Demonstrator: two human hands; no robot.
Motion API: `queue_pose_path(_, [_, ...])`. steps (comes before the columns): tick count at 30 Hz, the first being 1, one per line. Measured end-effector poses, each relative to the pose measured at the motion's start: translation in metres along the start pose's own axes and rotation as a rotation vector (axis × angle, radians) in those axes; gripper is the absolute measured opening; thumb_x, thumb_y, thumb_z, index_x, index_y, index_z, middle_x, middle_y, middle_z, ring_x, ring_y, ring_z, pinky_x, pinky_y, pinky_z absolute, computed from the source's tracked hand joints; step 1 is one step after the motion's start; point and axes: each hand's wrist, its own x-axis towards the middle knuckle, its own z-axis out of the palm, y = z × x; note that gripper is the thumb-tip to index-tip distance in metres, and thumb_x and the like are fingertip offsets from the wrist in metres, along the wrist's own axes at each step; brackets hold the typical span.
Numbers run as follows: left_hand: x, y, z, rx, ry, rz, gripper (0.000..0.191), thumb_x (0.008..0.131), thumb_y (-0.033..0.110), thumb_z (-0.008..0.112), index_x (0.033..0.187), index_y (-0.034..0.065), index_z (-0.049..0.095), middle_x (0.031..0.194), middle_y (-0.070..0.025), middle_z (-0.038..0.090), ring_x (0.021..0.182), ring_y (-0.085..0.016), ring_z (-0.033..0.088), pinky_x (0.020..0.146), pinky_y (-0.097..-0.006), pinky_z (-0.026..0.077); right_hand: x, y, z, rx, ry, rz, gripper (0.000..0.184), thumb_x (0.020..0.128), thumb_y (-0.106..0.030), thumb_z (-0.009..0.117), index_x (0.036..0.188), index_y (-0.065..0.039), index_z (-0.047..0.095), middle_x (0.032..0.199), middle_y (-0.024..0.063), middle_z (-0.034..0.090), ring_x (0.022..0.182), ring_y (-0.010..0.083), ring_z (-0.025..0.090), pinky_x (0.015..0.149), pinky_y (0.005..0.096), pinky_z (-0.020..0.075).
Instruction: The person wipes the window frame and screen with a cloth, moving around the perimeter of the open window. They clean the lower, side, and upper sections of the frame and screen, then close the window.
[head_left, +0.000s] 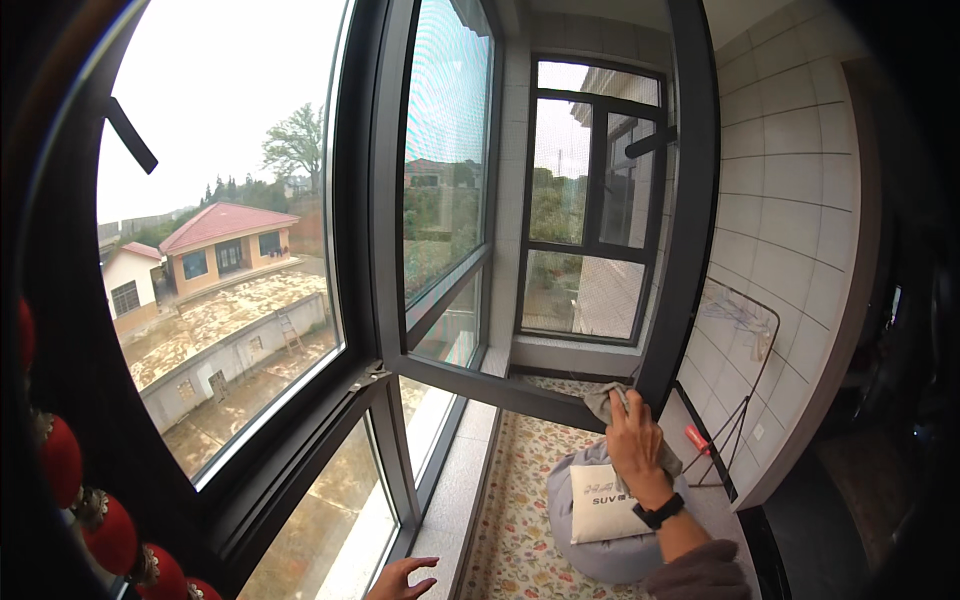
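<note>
A dark-framed window screen sash (517, 395) stands swung inward, its mesh facing me. My right hand (635, 435) holds a grey-green cloth (604, 403) against the sash's lower corner, where the bottom rail meets the upright stile. Part of the cloth hangs below the palm, and the wrist wears a dark band. At the bottom edge my left hand (405, 579) is partly in view, fingers apart and holding nothing, near the pale sill. Another crumpled grey piece of cloth (370, 376) lies on the fixed frame by the sash's hinge side.
Below the sash, a grey beanbag (566, 480) carries a cream cushion (592, 517) on a floral floor covering (517, 480). A folding rack (772, 337) with hangers leans by the tiled wall, near a red object (697, 439). Red ornaments (109, 531) hang at left beside the window frame.
</note>
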Motion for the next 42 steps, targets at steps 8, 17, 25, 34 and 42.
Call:
queue_pose_path(8, [0.011, 0.003, -0.001, -0.067, -0.014, -0.051, 0.037, 0.088, 0.019, 0.074, 0.122, 0.0053, 0.068, 0.117, -0.0131, 0.071, 0.109, -0.028, 0.068, 0.093, -0.0367, 0.052, 0.002, 0.006, -0.003, -0.365, -0.361, -0.155, 0.030, 0.084, -0.014, 0.064, 0.109, 0.001, 0.060, 0.084, 0.0109, 0.061, 0.069, 0.0266, 0.068, 0.057, 0.0340, 0.0545])
queue_pose_path(17, [-0.018, -0.014, -0.025, -0.116, 0.108, -0.071, 0.033, 0.088, 0.019, 0.074, 0.119, 0.0073, 0.071, 0.114, -0.0119, 0.072, 0.108, -0.027, 0.068, 0.094, -0.0358, 0.052, -0.032, -0.005, 0.011, 0.806, -0.530, 0.474, 0.026, 0.082, -0.023, 0.064, 0.081, 0.003, 0.068, 0.068, 0.0116, 0.063, 0.070, 0.0139, 0.059, 0.067, 0.0374, 0.0487])
queue_pose_path(25, [-0.033, -0.057, -0.014, -0.191, 0.105, -0.152, 0.035, 0.088, 0.023, 0.073, 0.120, 0.0079, 0.071, 0.116, -0.0100, 0.073, 0.108, -0.023, 0.068, 0.095, -0.0359, 0.051, -0.086, -0.024, 0.031, 0.772, 0.400, 0.547, 0.047, 0.102, -0.011, 0.042, 0.146, 0.006, 0.037, 0.141, 0.0223, 0.050, 0.131, 0.0328, 0.049, 0.111, 0.0381, 0.0345])
queue_pose_path(34, [-0.056, -0.092, -0.015, -0.236, 0.302, -0.293, 0.035, 0.092, 0.023, 0.067, 0.119, 0.0007, 0.069, 0.113, -0.0178, 0.071, 0.108, -0.029, 0.066, 0.096, -0.0396, 0.049, -0.046, -0.078, 0.137, 0.210, 0.273, 0.180, 0.062, 0.093, -0.009, 0.051, 0.153, -0.005, 0.035, 0.153, 0.0269, 0.035, 0.143, 0.0470, 0.028, 0.118, 0.0611, 0.0152])
queue_pose_path(42, [-0.072, -0.084, -0.027, -0.351, 0.482, -0.430, 0.033, 0.090, 0.019, 0.068, 0.117, 0.0000, 0.070, 0.114, -0.0138, 0.072, 0.106, -0.024, 0.066, 0.095, -0.0379, 0.050, 0.046, -0.208, 0.204, 0.586, 0.135, -0.164, 0.058, 0.088, 0.004, 0.054, 0.144, -0.004, 0.046, 0.137, 0.0223, 0.052, 0.132, 0.0432, 0.045, 0.115, 0.0514, 0.0335])
